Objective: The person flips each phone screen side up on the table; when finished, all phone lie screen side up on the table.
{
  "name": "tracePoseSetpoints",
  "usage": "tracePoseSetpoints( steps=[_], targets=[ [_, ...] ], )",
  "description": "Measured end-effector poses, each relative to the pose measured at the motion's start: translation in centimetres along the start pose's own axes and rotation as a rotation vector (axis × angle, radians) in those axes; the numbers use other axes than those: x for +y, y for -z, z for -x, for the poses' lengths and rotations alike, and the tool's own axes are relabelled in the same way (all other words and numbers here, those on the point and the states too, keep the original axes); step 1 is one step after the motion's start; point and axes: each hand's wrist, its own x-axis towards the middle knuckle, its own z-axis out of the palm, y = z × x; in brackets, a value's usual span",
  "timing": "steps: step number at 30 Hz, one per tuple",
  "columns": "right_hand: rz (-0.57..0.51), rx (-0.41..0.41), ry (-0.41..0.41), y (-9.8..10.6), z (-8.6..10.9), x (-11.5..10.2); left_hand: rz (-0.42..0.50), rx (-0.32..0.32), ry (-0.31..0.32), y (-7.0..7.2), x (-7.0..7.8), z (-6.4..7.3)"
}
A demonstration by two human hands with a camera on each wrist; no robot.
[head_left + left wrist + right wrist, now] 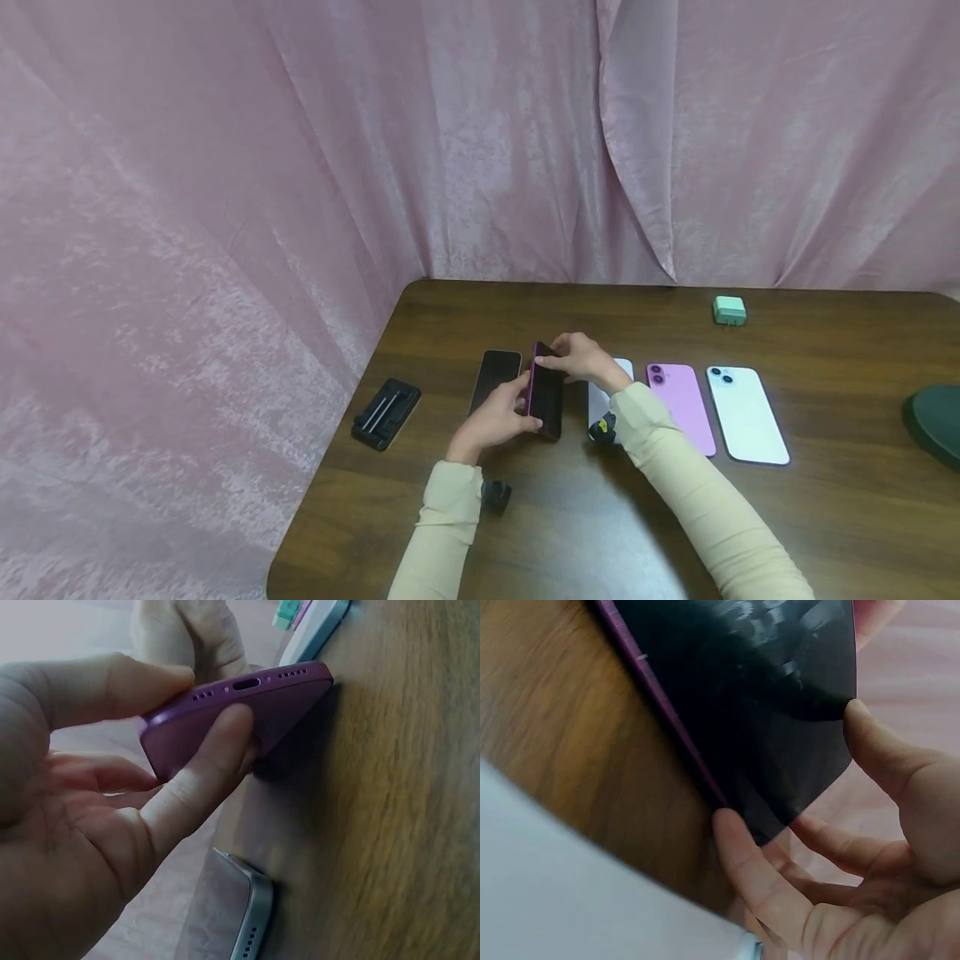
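Note:
Both hands hold a phone with a magenta frame and a dark screen (549, 402), tilted with one long edge raised. My left hand (493, 421) grips its near end; in the left wrist view the thumb and fingers lie around the end with the charging port (246, 684). At the far end my right hand (587, 360) pinches it, fingertips on both long edges in the right wrist view. Just left lies another dark-screened phone (497, 372), partly hidden by the left hand. A white phone (624, 366) lies beneath the right wrist, mostly covered.
Right of the hands lie a pink phone (686, 408) and a white phone (748, 417), backs up. A mint-green plug charger (730, 311) sits near the far edge. At left is a black tray-like holder (386, 414). A dark green object (933, 425) stands at the right.

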Motion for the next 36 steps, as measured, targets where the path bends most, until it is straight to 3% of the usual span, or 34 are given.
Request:
tracePoseSetpoints(
  steps=[11,19,29,36],
  targets=[
    [0.062,0.052,-0.013,0.0,-0.3,0.6,-0.055,0.025,0.027,-0.1,-0.6,-0.2],
    [0.055,0.087,-0.016,-0.1,-0.4,0.7,-0.189,0.052,0.048,-0.1,-0.1,0.0],
    [0.043,0.107,-0.043,-0.2,-0.1,0.8,-0.347,0.094,0.144,-1.1,0.3,-0.4],
    [0.068,0.120,-0.027,0.1,-0.2,0.9,-0.447,0.121,0.166,-1.5,1.0,-0.6]
  ],
)
